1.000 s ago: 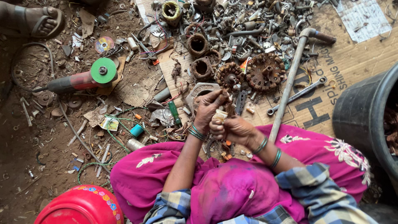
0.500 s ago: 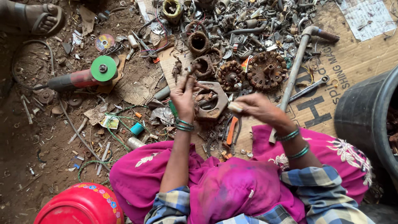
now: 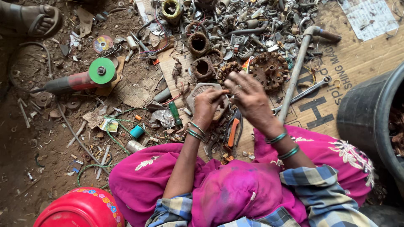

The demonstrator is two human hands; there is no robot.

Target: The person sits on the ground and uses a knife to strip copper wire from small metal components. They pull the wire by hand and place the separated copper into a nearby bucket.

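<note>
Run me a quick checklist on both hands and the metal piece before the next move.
1. Left hand on the grey metal housing: ok, fingers rest on it.
2. Right hand holding anything: cannot tell, fingers spread.
3. Orange-handled pliers within reach: ok, below the hands.
4. Housing resting on the cardboard: ok.
5. Angle grinder away from hands: ok, far to the side.

Hands splitting from lap: left (image 3: 207, 105) now gripping metal plate (image 3: 201, 93), right (image 3: 249, 94) lifting open above it.
</note>
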